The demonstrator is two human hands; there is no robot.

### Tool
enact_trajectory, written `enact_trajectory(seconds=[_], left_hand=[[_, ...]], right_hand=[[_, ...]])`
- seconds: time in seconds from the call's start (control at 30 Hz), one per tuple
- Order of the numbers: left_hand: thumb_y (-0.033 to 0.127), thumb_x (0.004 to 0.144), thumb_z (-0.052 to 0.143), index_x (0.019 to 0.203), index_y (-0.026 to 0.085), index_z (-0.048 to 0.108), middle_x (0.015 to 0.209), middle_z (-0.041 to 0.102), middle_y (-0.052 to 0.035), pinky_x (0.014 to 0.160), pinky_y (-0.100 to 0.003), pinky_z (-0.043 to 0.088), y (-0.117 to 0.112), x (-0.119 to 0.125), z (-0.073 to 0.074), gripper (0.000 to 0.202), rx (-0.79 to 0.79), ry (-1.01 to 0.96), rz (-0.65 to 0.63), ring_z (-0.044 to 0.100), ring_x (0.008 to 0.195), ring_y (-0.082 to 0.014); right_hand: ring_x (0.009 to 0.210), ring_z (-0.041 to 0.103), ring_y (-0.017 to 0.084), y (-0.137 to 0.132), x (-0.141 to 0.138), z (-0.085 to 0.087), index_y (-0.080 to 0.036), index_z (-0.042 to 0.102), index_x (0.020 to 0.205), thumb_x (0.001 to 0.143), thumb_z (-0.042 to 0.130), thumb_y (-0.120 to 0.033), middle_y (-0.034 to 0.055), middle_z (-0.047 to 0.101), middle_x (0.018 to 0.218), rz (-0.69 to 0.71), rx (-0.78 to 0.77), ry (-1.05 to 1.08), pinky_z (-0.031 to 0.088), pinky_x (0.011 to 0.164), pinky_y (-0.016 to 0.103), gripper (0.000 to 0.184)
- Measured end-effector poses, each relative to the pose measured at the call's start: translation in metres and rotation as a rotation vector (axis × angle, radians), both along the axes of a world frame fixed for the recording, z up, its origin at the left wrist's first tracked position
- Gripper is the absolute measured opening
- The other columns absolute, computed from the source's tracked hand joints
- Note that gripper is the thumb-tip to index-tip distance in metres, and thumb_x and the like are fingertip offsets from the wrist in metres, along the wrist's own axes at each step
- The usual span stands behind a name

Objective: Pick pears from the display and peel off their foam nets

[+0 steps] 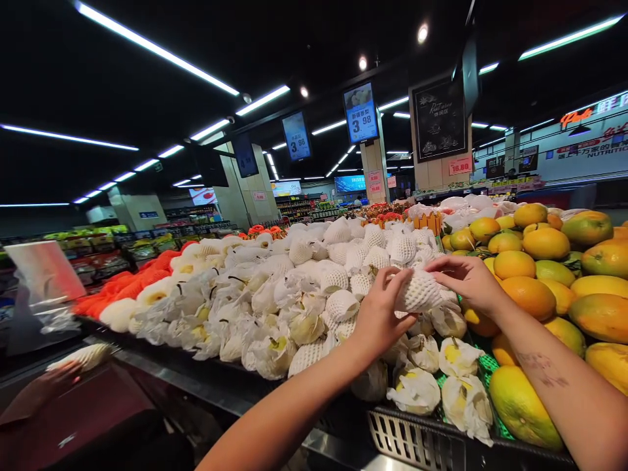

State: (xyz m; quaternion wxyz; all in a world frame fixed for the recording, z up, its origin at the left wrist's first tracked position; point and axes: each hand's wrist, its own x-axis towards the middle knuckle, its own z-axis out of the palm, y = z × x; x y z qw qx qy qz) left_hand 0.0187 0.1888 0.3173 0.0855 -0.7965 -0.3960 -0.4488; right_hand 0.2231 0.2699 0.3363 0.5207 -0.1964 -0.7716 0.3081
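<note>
A pear in a white foam net [418, 292] is held up between my two hands, above the fruit display; the net hides most of its skin. My left hand [384, 313] grips it from the left, thumb below and fingers at the upper side. At its upper right end, my right hand [466, 281] pinches the edge of the net with thumb and fingers. Just beneath are paper-wrapped pears [417, 391], some showing yellow-green skin. More foam-netted pears [342, 305] are heaped behind and to the left.
Papayas [526, 402] and orange-yellow mangoes or similar fruit [514, 265] fill the right side. A black basket rim [417, 435] borders the front. At lower left, another person's hand [66, 374] holds a foam-netted fruit. A plastic bag roll [46, 278] stands at far left; price screens [362, 118] hang overhead.
</note>
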Motion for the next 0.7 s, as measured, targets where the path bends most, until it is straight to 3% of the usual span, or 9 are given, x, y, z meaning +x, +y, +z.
enact_trajectory(seconds=[0.27, 0.37, 0.5, 0.6, 0.7], left_hand=[[0.021, 0.069, 0.085, 0.13, 0.022, 0.054, 0.125, 0.055, -0.008, 0.098, -0.039, 0.049, 0.004, 0.001, 0.0, 0.068, -0.095, -0.133, 0.107, 0.059, 0.112, -0.0248], [0.022, 0.069, 0.086, 0.132, 0.023, 0.055, 0.127, 0.056, -0.0085, 0.1, -0.039, 0.049, 0.009, 0.003, 0.004, 0.07, -0.155, -0.089, 0.118, 0.059, 0.114, -0.0253], [0.023, 0.062, 0.091, 0.126, 0.016, 0.061, 0.12, 0.062, -0.0105, 0.097, -0.04, 0.05, 0.02, 0.002, 0.011, 0.071, -0.237, -0.042, 0.059, 0.061, 0.109, -0.0265], [0.023, 0.057, 0.093, 0.123, 0.013, 0.064, 0.118, 0.066, -0.0113, 0.097, -0.042, 0.049, 0.026, -0.004, 0.013, 0.073, -0.276, -0.095, 0.016, 0.062, 0.107, -0.0281], [0.02, 0.058, 0.09, 0.122, 0.015, 0.064, 0.119, 0.067, -0.0097, 0.097, -0.041, 0.049, 0.025, -0.009, 0.01, 0.069, -0.233, -0.173, -0.043, 0.064, 0.107, -0.0267]], right_hand=[[0.071, 0.06, 0.016, -0.005, -0.006, -0.001, -0.015, 0.068, 0.079, 0.075, 0.076, -0.04, 0.0055, 0.063, 0.082, 0.049, 0.058, -0.003, 0.051, 0.062, 0.022, 0.027], [0.085, 0.064, 0.022, -0.004, -0.006, -0.002, -0.017, 0.077, 0.081, 0.073, 0.076, -0.039, 0.0079, 0.067, 0.091, 0.031, 0.102, -0.01, 0.055, 0.081, 0.032, 0.024], [0.11, 0.062, 0.03, -0.003, -0.003, -0.003, -0.022, 0.08, 0.101, 0.07, 0.075, -0.037, 0.0077, 0.069, 0.106, 0.002, 0.12, -0.059, 0.045, 0.108, 0.046, 0.035], [0.118, 0.059, 0.03, -0.003, -0.004, -0.003, -0.021, 0.076, 0.117, 0.068, 0.07, -0.033, 0.0064, 0.066, 0.117, 0.039, 0.002, -0.116, 0.043, 0.113, 0.047, 0.051], [0.115, 0.061, 0.03, -0.001, -0.005, -0.004, -0.017, 0.076, 0.113, 0.062, 0.075, -0.034, 0.0078, 0.065, 0.119, 0.088, -0.148, -0.1, 0.047, 0.11, 0.044, 0.054]])
